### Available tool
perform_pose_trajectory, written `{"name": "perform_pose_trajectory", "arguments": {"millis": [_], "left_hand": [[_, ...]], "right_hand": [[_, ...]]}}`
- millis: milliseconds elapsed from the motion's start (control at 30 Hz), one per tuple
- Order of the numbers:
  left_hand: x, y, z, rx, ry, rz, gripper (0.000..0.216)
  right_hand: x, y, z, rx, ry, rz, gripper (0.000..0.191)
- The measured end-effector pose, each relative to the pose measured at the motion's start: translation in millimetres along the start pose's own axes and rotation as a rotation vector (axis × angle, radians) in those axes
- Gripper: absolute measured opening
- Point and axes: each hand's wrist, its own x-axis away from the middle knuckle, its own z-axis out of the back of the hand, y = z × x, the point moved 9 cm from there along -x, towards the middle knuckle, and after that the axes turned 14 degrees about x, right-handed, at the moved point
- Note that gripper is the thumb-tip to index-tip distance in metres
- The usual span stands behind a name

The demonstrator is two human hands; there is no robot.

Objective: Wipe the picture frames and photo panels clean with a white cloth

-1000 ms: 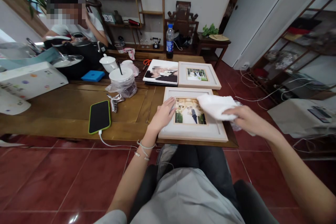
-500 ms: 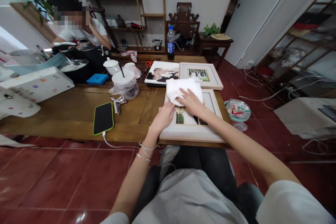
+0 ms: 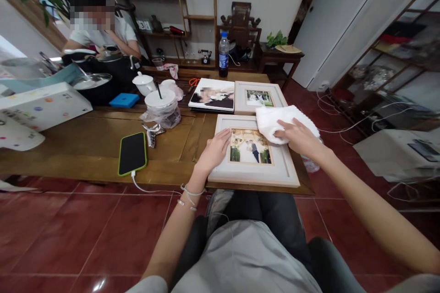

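Observation:
A pale wooden picture frame (image 3: 250, 175) lies face up at the table's front edge, with a photo of a couple showing inside its white border. My left hand (image 3: 216, 149) rests flat on the frame's left side, fingers stretched toward the photo. Over the upper right corner of the frame, my right hand (image 3: 298, 136) grips a folded white towel (image 3: 280, 116), which partly sticks out past the table's right edge. Behind it lies a second framed photo (image 3: 258, 97), its near right part covered by the towel. A photo album (image 3: 213, 95) is beside that one.
On the left are a charging phone (image 3: 133, 154), a crumpled foil wrapper (image 3: 153, 134), a bagged cup with a straw (image 3: 161, 103), a blue box (image 3: 124, 100) and a lidded white cup (image 3: 144, 83). A bottle (image 3: 223, 55) stands at the back. Another person (image 3: 99, 29) sits across.
My right hand has slid the towel rightward from the frame's upper middle to its right corner, uncovering the photo. My left hand stays on the frame, its fingers now straighter.

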Motion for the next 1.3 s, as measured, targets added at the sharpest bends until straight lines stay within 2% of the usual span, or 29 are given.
{"name": "perform_pose_trajectory", "arguments": {"millis": [100,200,300,367,433,500,667,767,967,1133,1300], "left_hand": [[0,1,0,0.004,-0.004,0.013,0.04],[1,1,0,-0.002,-0.002,0.014,0.04],[0,1,0,-0.003,-0.002,0.01,0.04],[0,0,-1,-0.001,-0.003,0.007,0.04],[0,-1,-1,0.001,-0.001,0.007,0.04],[0,-2,0,0.0,0.005,0.006,0.04],[0,-2,0,0.003,-0.005,0.013,0.041],[0,-2,0,0.007,-0.003,0.012,0.041],[-1,-6,-1,0.002,-0.001,0.032,0.04],[-1,-5,-3,-0.014,-0.029,0.034,0.041],[0,-2,-1,-0.015,-0.026,0.035,0.041]], "right_hand": [[13,16,-4,0.007,-0.052,-0.03,0.058],[30,51,-4,0.02,-0.093,-0.208,0.053],[46,87,16,0.114,0.046,-0.45,0.042],[47,89,31,0.159,0.184,-0.477,0.038],[36,72,37,0.149,0.278,-0.391,0.04],[19,48,32,0.091,0.297,-0.284,0.043],[-24,-17,5,-0.035,0.147,-0.042,0.052],[-28,-34,1,-0.037,0.113,0.013,0.054],[14,-62,29,-0.093,0.016,0.11,0.058],[60,-89,57,-0.207,-0.142,0.117,0.064],[72,-94,63,-0.28,-0.227,0.105,0.065]]}}
